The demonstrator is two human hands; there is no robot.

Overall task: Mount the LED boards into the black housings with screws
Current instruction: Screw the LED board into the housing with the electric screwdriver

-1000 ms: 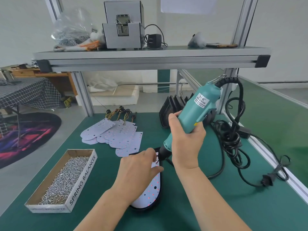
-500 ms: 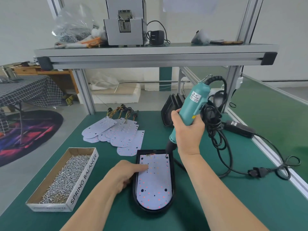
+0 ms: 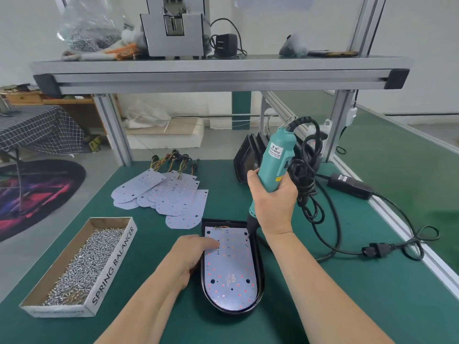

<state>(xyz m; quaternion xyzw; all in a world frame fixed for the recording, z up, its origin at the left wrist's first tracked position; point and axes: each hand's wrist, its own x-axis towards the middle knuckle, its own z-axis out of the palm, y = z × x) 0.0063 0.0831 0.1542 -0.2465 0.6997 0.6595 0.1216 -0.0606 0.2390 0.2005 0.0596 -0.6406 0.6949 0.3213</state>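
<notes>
- Step in hand, as I judge it: driving a screw at the far right corner of the LED board (image 3: 229,269), which sits in the black housing (image 3: 260,281) on the bench (image 3: 347,294).
- The right hand (image 3: 273,204) has its fingers wrapped round the electric screwdriver (image 3: 275,157), tip on that corner.
- The left hand (image 3: 191,256) presses the board's left edge with near-straight fingers, gripping nothing.
- The next move likely needs another screw from the screw box (image 3: 82,266).

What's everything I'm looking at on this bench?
LED board: one, white, inside the black housing, front centre.
Loose LED boards: several, white, fanned out behind it, left.
Screw box: one, cardboard, silver screws inside, front left.
Electric screwdriver: one, teal, tip at the board's far right corner.
Spare housings: a stack, black, behind the screwdriver.
Cable: one, black, coiled at right.
Table: one, green.
Left hand: presses the board.
Right hand: grips the screwdriver.
</notes>
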